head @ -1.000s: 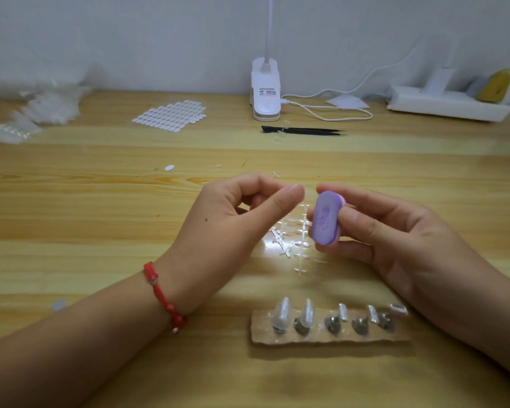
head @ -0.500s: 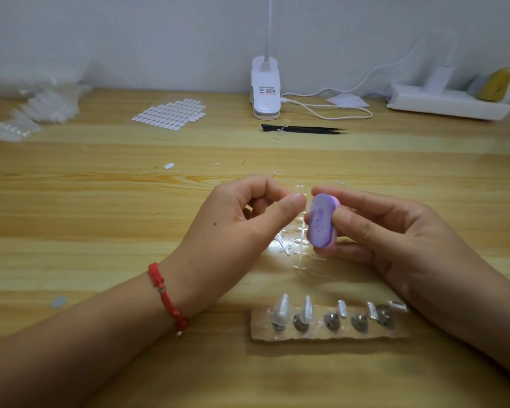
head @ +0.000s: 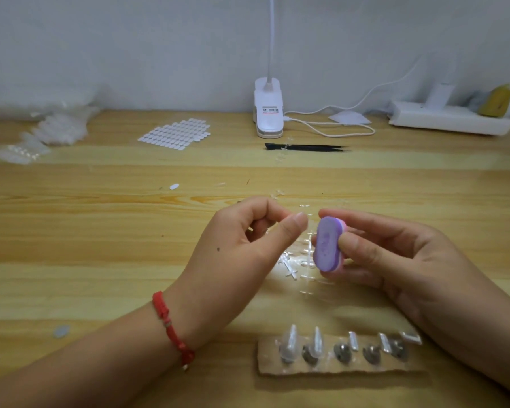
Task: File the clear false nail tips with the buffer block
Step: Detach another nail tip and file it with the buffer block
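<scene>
**Left hand**: centre of the frame, raised over the table. Grip clenched to a pinch, thumb tip against the forefinger tip, the other fingers curled behind. Whether a clear tip sits in the pinch cannot be told, as anything there is too small and transparent to make out. Red bracelet on the wrist.

**Right hand**: centre right, forearm cut off by the lower right edge. Grip grasps the buffer block, with the thumb on its near side and the forefinger over its top. The lower fingers are partly hidden behind it.

**Buffer block**: purple oval face with a pink layer along its right edge, held upright, the face turned toward the left hand's pinch and just beside it. Contact between them cannot be judged.

**Clear false nail tips**: loose pieces on the table below and between the two hands, showing mostly as glare, number unclear.

**Cardboard strip**: lower centre, carrying a row of five small dark stands. Clear tips stand on them, the rightmost one beside the right wrist.

**Back of the table**
- Top centre: white lamp base, its neck cut off by the top edge.
- Just below the lamp base: black tweezers.
- Upper left centre: sheet of white oval tabs.
- Upper left: blurred clear packets.
- Upper right: white power strip.
</scene>
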